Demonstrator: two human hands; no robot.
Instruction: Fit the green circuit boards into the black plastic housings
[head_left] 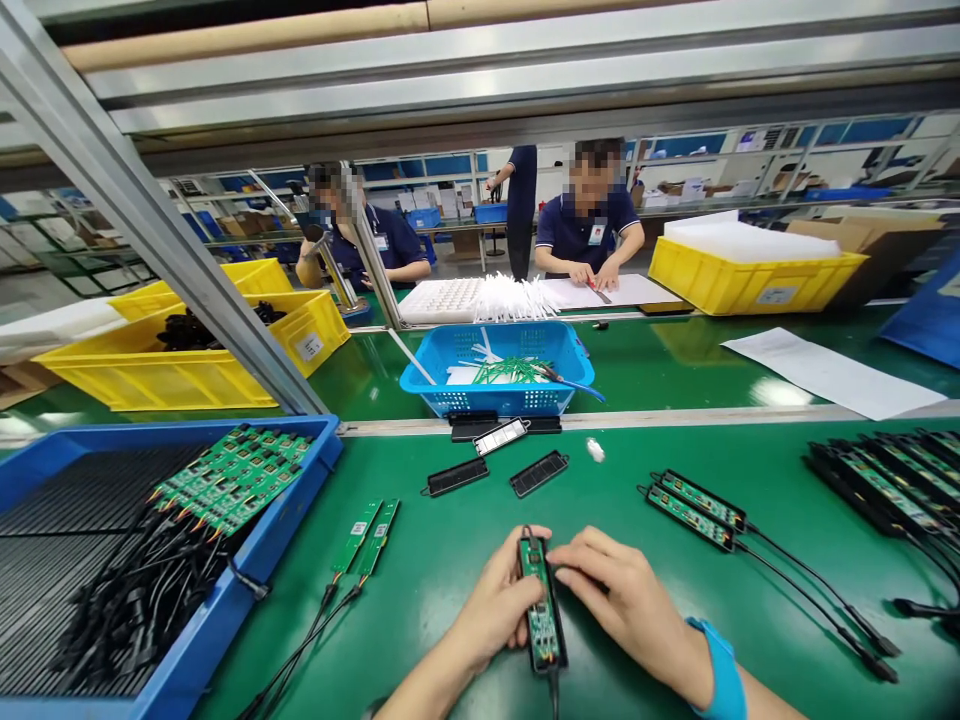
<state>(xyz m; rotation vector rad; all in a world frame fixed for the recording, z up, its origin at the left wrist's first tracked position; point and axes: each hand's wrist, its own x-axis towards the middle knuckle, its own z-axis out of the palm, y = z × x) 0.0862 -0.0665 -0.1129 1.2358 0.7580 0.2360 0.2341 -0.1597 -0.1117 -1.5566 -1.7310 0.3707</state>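
The left hand (495,600) is curled round a narrow black casing (560,640), its thumb laid flat on the green circuit board (542,625) inside; both are just above the near part of the green tabletop (450,545), between the two hands. The right hand (622,595) is loosely bent, thumb and forefinger close together at the casing's upper right edge; whether they pinch anything there cannot be told. The likeliest trouble seems to be that thumb: if it bears down on the components rather than on bare board, a part could crack or a joint lift. Should the board sit proud at one end, pressing the other would probably flex it, and from this angle its seating cannot be judged. The cable (553,690) leaves the lower end toward the body, so a forearm or the tabletop's edge might catch it and strain the thin coloured wires where they meet the board. Fingertips at the casing's rim could also slip inward and scrape the components. To the left, the two loose boards (352,540) lie close together with their leads (307,635) crossing, so lifting one could well drag the other along.
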